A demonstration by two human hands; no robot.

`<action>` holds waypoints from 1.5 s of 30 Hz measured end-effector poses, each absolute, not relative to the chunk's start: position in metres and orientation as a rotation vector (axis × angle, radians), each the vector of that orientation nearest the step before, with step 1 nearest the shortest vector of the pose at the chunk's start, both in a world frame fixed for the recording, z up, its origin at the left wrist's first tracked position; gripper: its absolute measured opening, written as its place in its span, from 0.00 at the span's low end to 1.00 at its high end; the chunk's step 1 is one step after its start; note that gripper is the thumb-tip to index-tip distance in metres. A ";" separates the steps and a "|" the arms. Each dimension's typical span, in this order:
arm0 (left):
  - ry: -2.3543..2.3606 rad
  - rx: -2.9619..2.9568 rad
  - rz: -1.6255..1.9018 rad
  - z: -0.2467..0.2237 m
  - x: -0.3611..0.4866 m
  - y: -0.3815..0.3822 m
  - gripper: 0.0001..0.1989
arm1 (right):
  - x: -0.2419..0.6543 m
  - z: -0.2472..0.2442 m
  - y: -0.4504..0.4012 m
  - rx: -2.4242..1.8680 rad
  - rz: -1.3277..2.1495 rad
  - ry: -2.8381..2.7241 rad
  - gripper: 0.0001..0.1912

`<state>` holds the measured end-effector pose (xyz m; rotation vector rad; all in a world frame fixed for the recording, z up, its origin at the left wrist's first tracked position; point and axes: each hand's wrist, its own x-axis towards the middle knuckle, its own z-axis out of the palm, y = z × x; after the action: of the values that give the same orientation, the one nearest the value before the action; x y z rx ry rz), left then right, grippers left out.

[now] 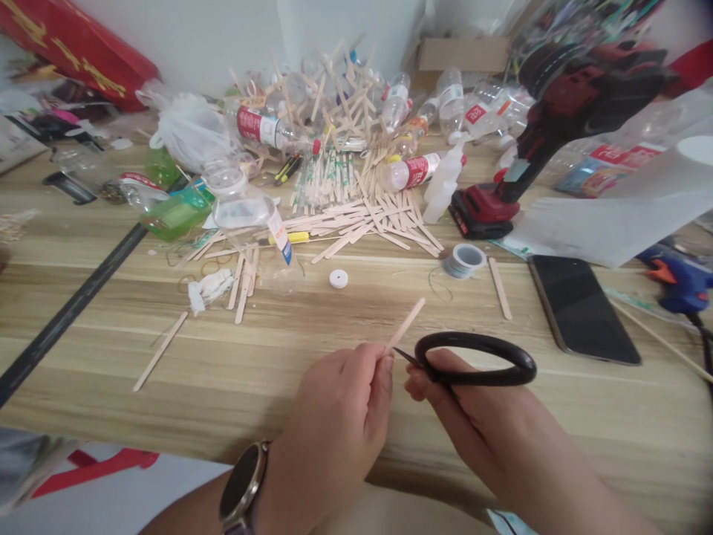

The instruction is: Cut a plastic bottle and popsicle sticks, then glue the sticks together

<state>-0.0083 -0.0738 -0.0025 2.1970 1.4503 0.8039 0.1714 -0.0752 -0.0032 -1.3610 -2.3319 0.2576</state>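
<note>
My left hand, a watch on its wrist, is closed around a wooden craft stick that slants up and to the right. My right hand grips a pair of black-handled scissors. One large handle loop stands up above the fingers, and a dark blade points left at the stick, close to my left fingertips. Whether the blade touches the stick I cannot tell. Both hands are just above the front of the wooden table. A small white disc lies beyond my left hand.
Craft sticks lie heaped at the back among plastic bottles. To the right stand a cordless drill, a wire spool, a phone and a glue gun. A clear cut bottle is at left.
</note>
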 end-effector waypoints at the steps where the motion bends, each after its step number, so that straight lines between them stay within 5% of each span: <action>1: 1.448 2.198 0.804 -0.002 -0.008 -0.074 0.12 | 0.172 -0.003 -0.076 -1.364 0.255 -2.331 0.18; 17: 1.395 2.740 0.862 -0.010 -0.010 -0.081 0.13 | 0.169 0.001 -0.079 -1.258 0.088 -2.342 0.15; 23: 1.387 2.859 0.821 -0.016 -0.010 -0.085 0.14 | 0.171 0.003 -0.075 -1.320 0.885 -2.177 0.24; 28: 1.414 2.843 0.794 -0.014 -0.010 -0.085 0.13 | 0.174 -0.001 -0.073 -1.229 0.260 -2.322 0.13; 34: 1.382 2.932 0.794 -0.016 -0.011 -0.082 0.15 | 0.166 0.008 -0.068 -1.353 1.498 -2.034 0.28; 40: 1.436 2.764 0.802 -0.016 -0.009 -0.080 0.11 | 0.177 -0.005 -0.066 -1.088 -0.045 -2.447 0.18; 42: 1.453 2.784 0.816 -0.016 -0.009 -0.080 0.11 | 0.175 -0.004 -0.063 -1.203 0.200 -2.395 0.18; 45: 1.407 2.908 0.854 -0.019 -0.011 -0.078 0.13 | 0.168 0.003 -0.059 -1.427 1.407 -2.051 0.26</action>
<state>-0.0107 -0.0783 -0.0192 2.9078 1.4067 0.8544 0.1675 -0.0590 0.0034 -1.4267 -2.0505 1.4069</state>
